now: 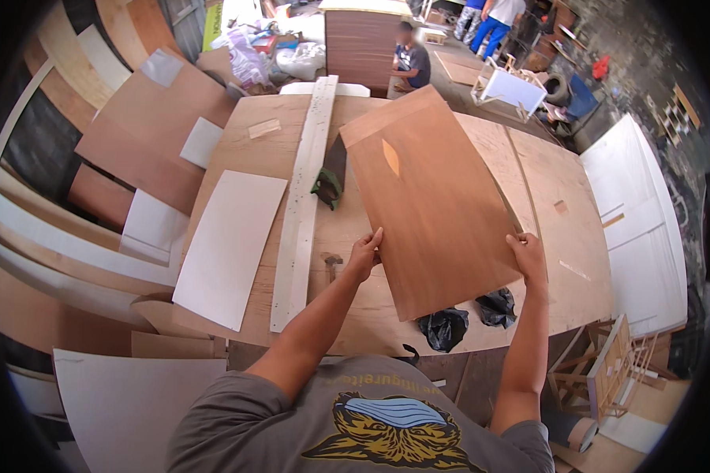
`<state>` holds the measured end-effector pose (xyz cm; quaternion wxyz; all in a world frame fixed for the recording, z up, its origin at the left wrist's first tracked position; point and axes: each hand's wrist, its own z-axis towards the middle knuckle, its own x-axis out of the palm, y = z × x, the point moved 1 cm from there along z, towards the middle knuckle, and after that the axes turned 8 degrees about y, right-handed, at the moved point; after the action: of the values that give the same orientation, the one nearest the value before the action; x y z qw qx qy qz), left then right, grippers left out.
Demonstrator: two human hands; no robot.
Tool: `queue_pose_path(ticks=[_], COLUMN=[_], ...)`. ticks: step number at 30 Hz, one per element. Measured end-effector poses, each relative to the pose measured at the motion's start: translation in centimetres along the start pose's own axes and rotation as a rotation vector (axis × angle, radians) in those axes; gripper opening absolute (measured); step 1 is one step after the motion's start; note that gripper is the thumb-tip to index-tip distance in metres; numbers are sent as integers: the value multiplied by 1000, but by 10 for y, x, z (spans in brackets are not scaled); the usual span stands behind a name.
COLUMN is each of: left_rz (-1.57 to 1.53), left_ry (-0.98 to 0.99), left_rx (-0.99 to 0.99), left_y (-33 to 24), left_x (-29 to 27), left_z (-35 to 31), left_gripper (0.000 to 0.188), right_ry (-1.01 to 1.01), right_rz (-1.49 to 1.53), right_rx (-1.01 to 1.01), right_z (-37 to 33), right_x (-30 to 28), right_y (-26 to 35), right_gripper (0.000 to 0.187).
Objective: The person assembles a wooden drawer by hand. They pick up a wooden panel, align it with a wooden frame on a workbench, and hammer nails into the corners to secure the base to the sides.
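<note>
Brown panel (442, 205): long axis points away, far end leftward.

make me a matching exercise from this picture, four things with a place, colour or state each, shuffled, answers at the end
1. brown panel
2. white sheet
3. saw
4. black bags

A. on the table, left of the long plank
B. by the table's near edge
C. held by left hand and right hand
D. dark and green

Pairs: 1-C, 2-A, 3-D, 4-B
</note>
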<state>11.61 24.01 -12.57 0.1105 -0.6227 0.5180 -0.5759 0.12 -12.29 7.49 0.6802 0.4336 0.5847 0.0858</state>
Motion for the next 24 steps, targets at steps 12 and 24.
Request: queue_pose_path(ticks=[12,24], left_rz=[166,8], left_ry=[2,-26], left_rx=[-105,35], left_y=[-8,-125], left_x=[-49,-91], left_z=[-32,-142], left_gripper=[49,89], right_ry=[51,-76], right_rz=[78,-200], right_rx=[-21,-443], right_z=[-100,-222], right_x=[36,143], right_y=[87,150], right_gripper=[18,17])
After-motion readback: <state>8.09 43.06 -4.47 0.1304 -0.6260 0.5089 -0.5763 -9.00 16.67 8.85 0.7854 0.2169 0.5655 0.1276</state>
